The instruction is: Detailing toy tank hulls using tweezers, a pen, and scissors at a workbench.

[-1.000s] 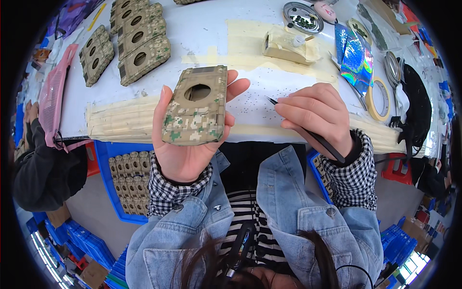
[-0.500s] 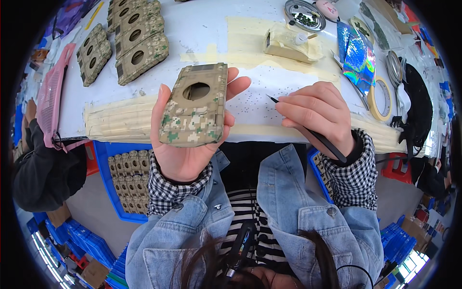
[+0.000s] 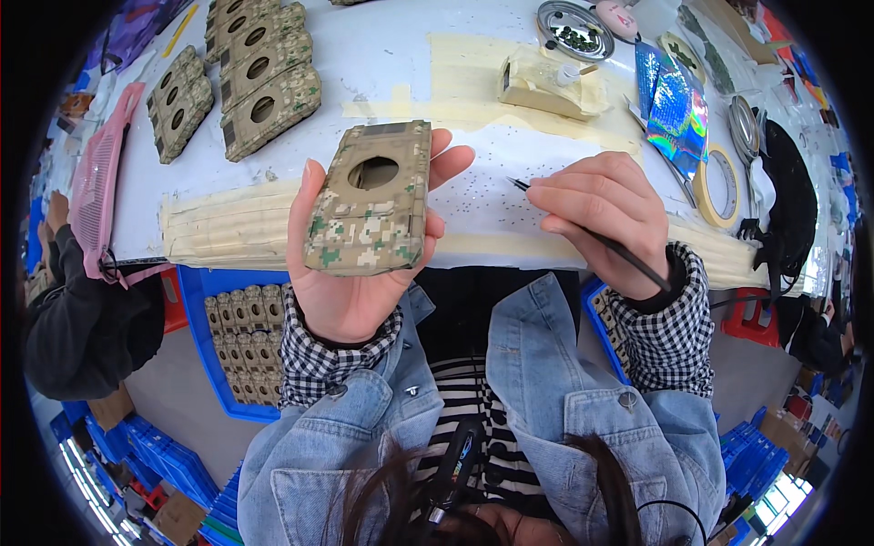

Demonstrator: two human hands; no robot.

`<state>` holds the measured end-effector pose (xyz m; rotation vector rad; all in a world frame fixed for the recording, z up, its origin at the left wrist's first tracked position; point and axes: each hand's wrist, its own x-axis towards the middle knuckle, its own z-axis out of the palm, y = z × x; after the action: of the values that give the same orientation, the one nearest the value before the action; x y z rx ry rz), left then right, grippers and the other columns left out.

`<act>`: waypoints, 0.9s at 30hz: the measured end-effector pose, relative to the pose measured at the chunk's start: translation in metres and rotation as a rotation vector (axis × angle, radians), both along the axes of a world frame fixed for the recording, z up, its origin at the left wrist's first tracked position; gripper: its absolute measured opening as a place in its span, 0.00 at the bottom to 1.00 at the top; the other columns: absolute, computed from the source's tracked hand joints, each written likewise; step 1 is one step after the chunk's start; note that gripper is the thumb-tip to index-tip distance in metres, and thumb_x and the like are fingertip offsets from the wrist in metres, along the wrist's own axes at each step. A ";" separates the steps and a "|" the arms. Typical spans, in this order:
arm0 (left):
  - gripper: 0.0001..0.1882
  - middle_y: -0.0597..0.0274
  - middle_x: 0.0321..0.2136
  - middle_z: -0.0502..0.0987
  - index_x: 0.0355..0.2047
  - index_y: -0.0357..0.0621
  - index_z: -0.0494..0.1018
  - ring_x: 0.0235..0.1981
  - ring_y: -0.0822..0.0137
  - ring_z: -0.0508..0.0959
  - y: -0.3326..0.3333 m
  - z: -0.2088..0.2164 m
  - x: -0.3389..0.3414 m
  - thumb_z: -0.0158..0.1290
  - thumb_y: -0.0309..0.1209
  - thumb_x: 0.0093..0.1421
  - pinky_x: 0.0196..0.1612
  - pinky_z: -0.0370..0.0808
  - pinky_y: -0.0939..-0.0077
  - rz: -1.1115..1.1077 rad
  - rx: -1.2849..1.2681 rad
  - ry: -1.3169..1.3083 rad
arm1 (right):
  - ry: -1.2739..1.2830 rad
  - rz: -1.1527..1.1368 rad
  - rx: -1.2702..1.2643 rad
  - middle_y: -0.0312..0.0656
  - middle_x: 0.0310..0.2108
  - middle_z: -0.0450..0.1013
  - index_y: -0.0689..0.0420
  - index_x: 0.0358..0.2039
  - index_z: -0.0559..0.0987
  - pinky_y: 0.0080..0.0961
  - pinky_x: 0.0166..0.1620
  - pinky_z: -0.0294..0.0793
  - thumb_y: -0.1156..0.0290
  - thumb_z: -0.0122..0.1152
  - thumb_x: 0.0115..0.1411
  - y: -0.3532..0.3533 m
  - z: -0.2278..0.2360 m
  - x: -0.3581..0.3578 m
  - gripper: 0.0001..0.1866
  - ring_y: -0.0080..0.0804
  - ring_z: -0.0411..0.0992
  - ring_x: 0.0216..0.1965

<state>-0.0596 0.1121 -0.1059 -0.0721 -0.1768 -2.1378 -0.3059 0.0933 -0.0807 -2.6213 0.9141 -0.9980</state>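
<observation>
My left hand cradles a camouflage-patterned case from below, thumb on one side and fingers on the other. The case has a round hole in its upper half and is tilted, its top face toward me. In a pinch grip, my right hand holds slim black tweezers. Their fine tips point left above a white sheet scattered with tiny dark specks. A gap separates the tips from the case. Whether they grip anything is too small to tell.
Similar cases stand in rows at the back left. A tape-covered block, a round dish of dark bits, holographic pouches and a tape roll lie right. Below the table edge, a blue bin holds more cases.
My right hand has shifted slightly right, and the tweezers' tips now show a little apart. The case in my left hand has turned very slightly.
</observation>
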 end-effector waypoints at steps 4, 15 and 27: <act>0.41 0.37 0.62 0.37 0.62 0.34 0.31 0.44 0.56 0.69 0.000 -0.001 0.001 0.37 0.50 0.64 0.50 0.75 0.67 0.001 0.002 0.001 | -0.180 -0.048 0.286 0.40 0.29 0.76 0.60 0.32 0.79 0.25 0.35 0.69 0.75 0.62 0.51 0.000 -0.001 -0.004 0.07 0.33 0.72 0.31; 0.42 0.36 0.62 0.39 0.62 0.33 0.31 0.43 0.56 0.69 0.000 -0.002 0.002 0.38 0.50 0.63 0.49 0.75 0.65 0.004 0.018 0.002 | -0.310 -0.114 0.542 0.41 0.30 0.74 0.62 0.34 0.79 0.20 0.35 0.71 0.75 0.58 0.56 0.000 -0.009 -0.005 0.07 0.28 0.71 0.32; 0.39 0.32 0.59 0.47 0.61 0.30 0.40 0.43 0.47 0.74 0.002 0.001 -0.002 0.29 0.53 0.64 0.44 0.78 0.61 0.068 0.088 0.008 | -0.310 -0.110 0.564 0.41 0.30 0.74 0.62 0.35 0.79 0.20 0.35 0.71 0.74 0.58 0.56 -0.001 -0.009 -0.003 0.07 0.28 0.71 0.33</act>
<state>-0.0619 0.1146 -0.1052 -0.0234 -0.0791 -2.0747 -0.3089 0.0925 -0.0897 -1.9125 1.0766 -0.9598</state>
